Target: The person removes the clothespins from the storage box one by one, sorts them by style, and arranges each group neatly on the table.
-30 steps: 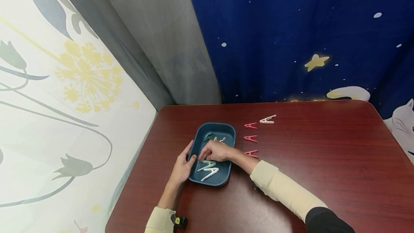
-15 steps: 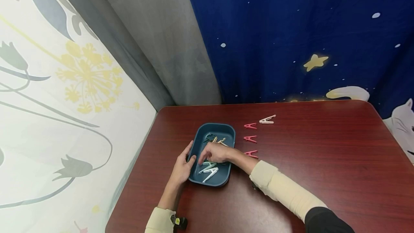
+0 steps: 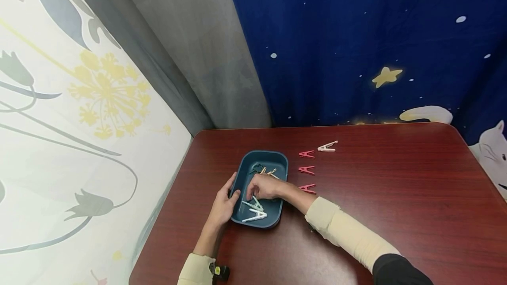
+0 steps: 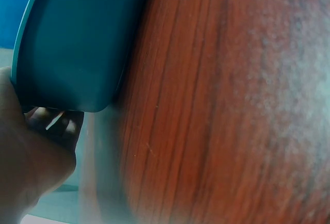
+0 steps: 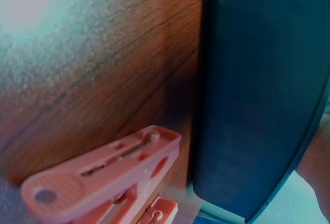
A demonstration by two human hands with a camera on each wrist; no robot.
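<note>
A dark blue rectangular bin [image 3: 275, 219] stands on the table with several clothespins inside. My left hand [image 3: 222, 206] grips its left side, thumb over the rim and fingers along the outer wall [image 4: 77, 43]. My right hand [image 3: 264, 187] reaches inside, bent fingers pointing down beside a pale green clothespin [image 3: 258, 206]. I cannot tell whether those fingers pinch anything. A white clothespin [image 3: 256, 216] lies nearer the bin's front end. Beyond the right hand are light wooden clothespins [image 3: 272, 173] and a dark green item [image 3: 257, 168], partly hidden.
Three red-pink clothespins [image 3: 306, 169] lie in a column right of the bin, the nearest one beside my right forearm. A pale pink clothespin [image 3: 327, 146] is farther back. Curtains [image 3: 336, 56] hang behind the table [image 3: 396, 188].
The white and green clothespins have turned in the bin. My right fingertips have shifted slightly right, while the left hand and the bin have kept their place.
</note>
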